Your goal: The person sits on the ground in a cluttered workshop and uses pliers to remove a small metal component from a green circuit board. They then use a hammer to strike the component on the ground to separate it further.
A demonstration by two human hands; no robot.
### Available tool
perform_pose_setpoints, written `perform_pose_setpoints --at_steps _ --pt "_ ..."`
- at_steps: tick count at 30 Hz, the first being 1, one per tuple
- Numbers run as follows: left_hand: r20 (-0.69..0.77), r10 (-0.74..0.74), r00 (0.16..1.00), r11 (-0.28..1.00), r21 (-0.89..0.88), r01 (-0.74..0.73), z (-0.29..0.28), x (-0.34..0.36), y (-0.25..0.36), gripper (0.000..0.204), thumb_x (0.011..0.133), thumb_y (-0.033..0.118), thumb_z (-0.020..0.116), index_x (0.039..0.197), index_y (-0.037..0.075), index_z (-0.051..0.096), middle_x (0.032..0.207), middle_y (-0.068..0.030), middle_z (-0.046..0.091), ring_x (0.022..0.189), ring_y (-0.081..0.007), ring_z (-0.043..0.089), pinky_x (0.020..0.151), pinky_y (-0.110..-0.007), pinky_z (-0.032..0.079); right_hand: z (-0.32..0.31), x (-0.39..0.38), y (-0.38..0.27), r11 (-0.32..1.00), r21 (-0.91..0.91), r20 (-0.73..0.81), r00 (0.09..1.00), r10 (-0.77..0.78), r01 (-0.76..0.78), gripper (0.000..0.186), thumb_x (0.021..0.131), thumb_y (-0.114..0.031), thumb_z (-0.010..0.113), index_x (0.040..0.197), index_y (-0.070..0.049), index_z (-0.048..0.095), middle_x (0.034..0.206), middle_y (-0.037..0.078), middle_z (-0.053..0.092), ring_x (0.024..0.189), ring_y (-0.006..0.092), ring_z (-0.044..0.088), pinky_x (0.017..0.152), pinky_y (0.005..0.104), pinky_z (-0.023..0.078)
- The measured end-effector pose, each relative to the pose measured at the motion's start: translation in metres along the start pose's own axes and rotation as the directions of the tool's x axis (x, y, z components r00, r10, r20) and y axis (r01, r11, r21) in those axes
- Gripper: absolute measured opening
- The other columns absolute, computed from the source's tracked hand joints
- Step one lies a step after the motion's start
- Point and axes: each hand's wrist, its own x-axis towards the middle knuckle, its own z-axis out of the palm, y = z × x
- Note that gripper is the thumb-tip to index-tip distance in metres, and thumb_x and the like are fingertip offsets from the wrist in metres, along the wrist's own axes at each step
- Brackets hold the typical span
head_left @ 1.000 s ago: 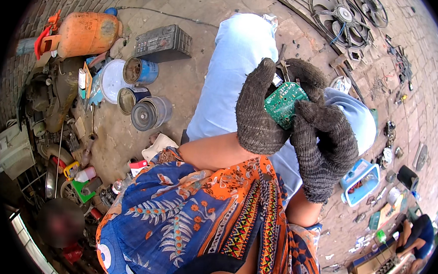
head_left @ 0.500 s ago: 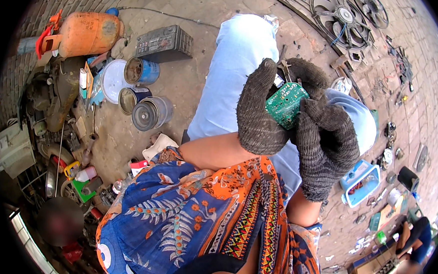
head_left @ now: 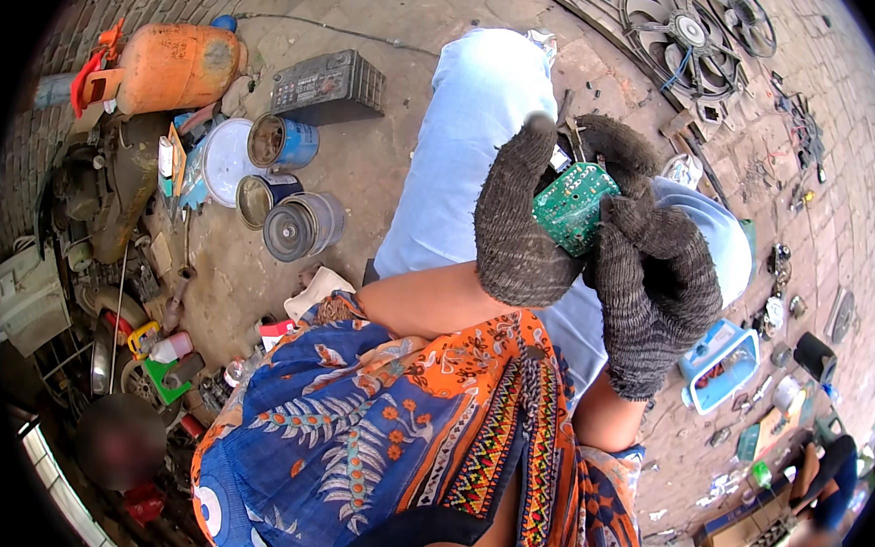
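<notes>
A small green circuit board (head_left: 572, 210) is held up above my knees, its soldered side turned to me. My left hand (head_left: 524, 224), in a dark grey knitted glove, curls round its left and far sides with the thumb standing up. From the right, my right hand (head_left: 655, 277), gloved alike, grips the board's edge between bent fingers and thumb. Some pale and metal parts show behind the board, mostly hidden by the gloves. Light blue trousers (head_left: 467, 125) lie beneath both hands.
To the left are an orange gas cylinder (head_left: 180, 67), a black battery (head_left: 329, 84) and several paint cans (head_left: 287, 142). A radiator fan (head_left: 685, 33) lies far right. Right of my knee stands a blue plastic basket (head_left: 720, 366). Another person (head_left: 830, 483) is at lower right.
Both gloved hands and the circuit board have shifted very slightly to the right. The grip looks the same.
</notes>
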Motion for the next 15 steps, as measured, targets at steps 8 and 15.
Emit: perform_pose_setpoints --at_steps 8,15 --pt "0.21 -0.073 0.975 0.993 -0.08 0.092 -0.022 0.006 -0.002 0.058 0.086 0.051 0.042 0.109 -0.002 0.05 0.101 -0.0176 0.056 0.093 -0.0279 0.054 0.083 -0.04 0.045 0.005 -0.003 -0.001 1.0 -0.023 -0.106 0.994 -0.005 0.003 0.02 0.069 -0.002 0.073 0.089 -0.003 0.067 0.081 0.001 0.065 0.069 0.0086 0.057 0.062 0.022 0.045" --pt "0.103 -0.029 0.994 0.995 -0.091 0.039 -0.007 0.001 0.008 0.058 0.086 0.051 0.042 0.11 -0.002 0.05 0.102 -0.0168 0.056 0.093 -0.0276 0.055 0.083 -0.04 0.045 0.0 0.0 0.004 0.991 -0.075 -0.024 0.993 -0.113 0.111 0.02 0.07 -0.002 0.073 0.089 -0.004 0.067 0.082 0.002 0.064 0.068 0.0079 0.056 0.061 0.0213 0.044"
